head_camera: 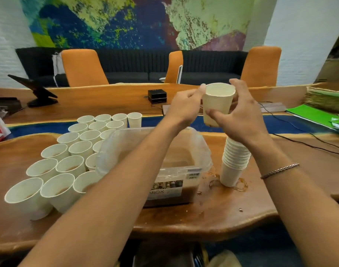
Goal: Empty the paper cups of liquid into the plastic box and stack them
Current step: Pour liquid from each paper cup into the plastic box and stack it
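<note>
My right hand (239,116) grips an upright, empty white paper cup (217,102) in the air above a stack of nested cups (233,164) that stands on the table. My left hand (184,107) touches the held cup's rim with its fingertips on the left side. The clear plastic box (184,168) sits under my left forearm and holds brown liquid. Several paper cups with brown liquid (68,166) stand in rows left of the box.
Brown spills (241,186) ring the stack's base on the wooden table (241,209). A small black box (157,95), a tablet on a stand (36,91), green folders (315,114) and a black cable (303,143) lie further off. Orange chairs stand behind.
</note>
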Motion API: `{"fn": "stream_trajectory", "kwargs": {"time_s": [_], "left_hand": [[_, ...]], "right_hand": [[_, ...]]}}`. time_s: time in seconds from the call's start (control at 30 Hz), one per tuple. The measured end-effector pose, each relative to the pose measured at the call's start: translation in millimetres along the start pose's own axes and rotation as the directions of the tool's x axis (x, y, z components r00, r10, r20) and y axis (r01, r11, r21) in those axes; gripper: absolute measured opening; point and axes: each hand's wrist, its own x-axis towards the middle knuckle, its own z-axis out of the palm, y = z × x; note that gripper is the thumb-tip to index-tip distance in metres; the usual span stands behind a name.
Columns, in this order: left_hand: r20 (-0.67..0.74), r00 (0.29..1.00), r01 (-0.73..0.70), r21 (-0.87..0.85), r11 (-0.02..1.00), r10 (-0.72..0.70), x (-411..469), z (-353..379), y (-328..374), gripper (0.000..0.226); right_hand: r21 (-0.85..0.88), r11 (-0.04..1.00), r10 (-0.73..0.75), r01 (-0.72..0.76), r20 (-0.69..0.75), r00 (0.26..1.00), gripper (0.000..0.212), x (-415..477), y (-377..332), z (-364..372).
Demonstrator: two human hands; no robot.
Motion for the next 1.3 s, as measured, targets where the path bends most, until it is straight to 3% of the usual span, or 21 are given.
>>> {"fn": "stream_trajectory", "kwargs": {"time_s": [0.17,0.37,0.6,0.7,0.9,1.0,1.1,1.2,1.3], "left_hand": [[0.061,0.998,-0.005,0.062,0.998,0.002,12,39,9,0.052],[0.121,0.991,0.040,0.089,0.995,-0.050,11,66,5,0.051],[0.157,0.984,0.056,0.167,0.984,-0.083,15,69,-21,0.042],[0.068,0.995,0.060,0.168,0.984,-0.072,22,57,-25,0.054],[-0.020,0.999,0.029,0.221,0.975,-0.025,43,5,-34,0.047],[-0.085,0.996,0.024,0.335,0.942,0.005,56,-32,-51,0.035],[-0.156,0.988,0.089,0.545,0.833,-0.003,72,-75,-74,0.027],[-0.204,0.977,0.184,0.648,0.739,-0.065,87,-113,-93,0.022],[-0.258,0.961,0.249,0.641,0.726,-0.103,110,-147,-115,0.026]], "right_hand": [[-0.058,0.994,0.089,-0.088,0.010,0.996,0.082,2,22,-30],[-0.087,0.987,0.137,-0.135,0.012,0.991,0.069,-7,37,-43],[-0.153,0.951,0.283,-0.267,0.096,0.954,0.090,-17,49,-40],[-0.128,0.966,0.231,-0.223,0.055,0.971,0.085,-11,38,-37],[-0.011,0.994,0.112,-0.112,0.010,0.994,0.061,19,-6,4],[0.041,0.996,0.075,-0.078,0.074,0.994,0.049,37,-25,49],[0.074,0.993,0.073,-0.089,0.187,0.980,0.039,56,-39,102],[0.074,0.990,0.096,-0.123,0.302,0.949,0.030,73,-41,150],[-0.094,0.995,0.080,-0.043,0.434,0.897,0.028,86,-32,198]]}}
